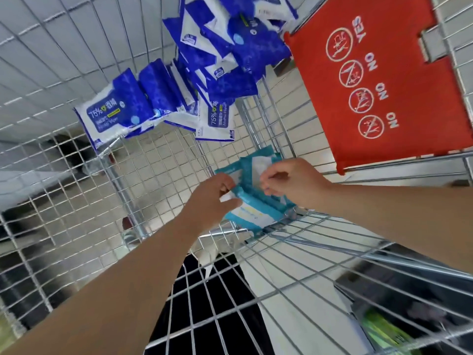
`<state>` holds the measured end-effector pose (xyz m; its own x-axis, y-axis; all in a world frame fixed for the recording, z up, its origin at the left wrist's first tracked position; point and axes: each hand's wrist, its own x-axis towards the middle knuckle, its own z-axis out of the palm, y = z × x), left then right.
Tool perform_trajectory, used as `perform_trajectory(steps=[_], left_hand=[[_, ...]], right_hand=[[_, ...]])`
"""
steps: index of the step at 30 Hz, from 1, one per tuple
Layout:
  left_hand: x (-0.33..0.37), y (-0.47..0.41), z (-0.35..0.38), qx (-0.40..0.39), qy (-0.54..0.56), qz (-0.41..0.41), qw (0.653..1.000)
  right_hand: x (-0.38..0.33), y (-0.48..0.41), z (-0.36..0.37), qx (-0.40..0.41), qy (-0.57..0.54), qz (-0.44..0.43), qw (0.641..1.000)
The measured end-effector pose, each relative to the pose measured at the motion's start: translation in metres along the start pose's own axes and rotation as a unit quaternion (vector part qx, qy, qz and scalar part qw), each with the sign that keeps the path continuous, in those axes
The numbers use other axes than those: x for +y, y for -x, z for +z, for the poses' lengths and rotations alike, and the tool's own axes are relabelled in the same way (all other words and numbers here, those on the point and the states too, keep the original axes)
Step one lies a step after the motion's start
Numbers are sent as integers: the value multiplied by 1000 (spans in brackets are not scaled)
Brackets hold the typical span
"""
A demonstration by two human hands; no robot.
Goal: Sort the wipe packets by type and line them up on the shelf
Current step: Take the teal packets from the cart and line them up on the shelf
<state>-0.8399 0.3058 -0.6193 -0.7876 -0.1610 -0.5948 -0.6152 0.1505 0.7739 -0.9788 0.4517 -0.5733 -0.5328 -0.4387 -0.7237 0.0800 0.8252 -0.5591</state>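
As I read the head camera remotely, work area: a wire cart seen from above, with both bare arms reaching into its basket.
Teal packets: small stack lying against the cart's near wire wall, below the red flap; both hands are on it.
Left hand: fingers curled, thumb and fingers pinching the stack's left edge.
Right hand: fingers bent down onto the top packet, gripping at its white label; I cannot tell how many packets it holds.
Blue packets: loose heap at the basket's far end, well apart from the teal packets; some marked "75%".
Red flap: panel on the cart's right, printed YES and NO beside round symbols.
Green item: beyond the near wire wall, blurred; I cannot identify it.
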Motion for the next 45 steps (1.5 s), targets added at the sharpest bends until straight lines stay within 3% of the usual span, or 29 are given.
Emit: perform_trajectory(steps=[2, 4, 7, 12, 16, 23, 34, 39, 45], left_hand=[[-1, 1, -2, 5, -17, -3, 1000], [-5, 3, -7, 13, -42, -23, 999], [-9, 6, -22, 2, -96, -55, 994], [-19, 19, -42, 15, -91, -79, 993], [-26, 20, -50, 44, -110, -76, 990], [-25, 19, -56, 100, -46, -114, 987], [7, 51, -84, 125, -57, -90, 986], [56, 100, -105, 180, -23, -76, 980], [128, 208, -117, 317, 76, -16, 945]], right_hand=[[5, -7, -9, 69, 48, -33, 996], [6, -13, -19, 89, 155, -57, 982], [6, -19, -18, 34, 259, -61, 963], [2, -19, -1, -16, 324, -84, 942], [4, -28, 2, 35, 294, -112, 949], [-10, -45, 7, 81, 266, -116, 954], [-77, 5, -10, 100, 151, -172, 968], [-124, 55, -28, 129, 160, -230, 951], [-184, 160, -53, 172, 142, -343, 913]])
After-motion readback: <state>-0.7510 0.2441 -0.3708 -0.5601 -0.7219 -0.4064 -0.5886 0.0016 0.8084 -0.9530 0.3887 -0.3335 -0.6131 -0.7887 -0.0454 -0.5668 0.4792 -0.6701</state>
